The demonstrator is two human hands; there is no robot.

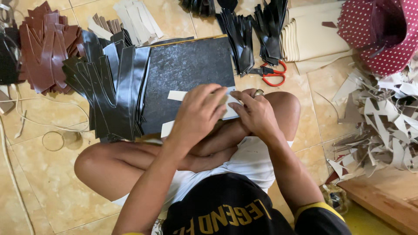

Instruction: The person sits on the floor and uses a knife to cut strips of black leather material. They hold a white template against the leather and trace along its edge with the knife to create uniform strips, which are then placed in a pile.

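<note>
A person is sitting cross-legged on the tiled floor, and both hands are working at the centre of the frame over a pale cream cut piece lying on a dark board. The left hand is pressing down flat on the piece, its fingers curled forward and covering most of it, so only the ends are showing (one near the upper edge of the hand, one at the lower left). The right hand is resting just beside it, fingertips pinching the right end of the same piece, a ring showing on one finger.

A fan of black cut strips is lying left of the board, and brown strips are piled in the upper left of the frame. More black pieces are sitting at the top centre, with red-handled scissors just below them. Cream sheets are stacked at the upper right, beside a red dotted cap. Pale scraps are heaped along the right edge.
</note>
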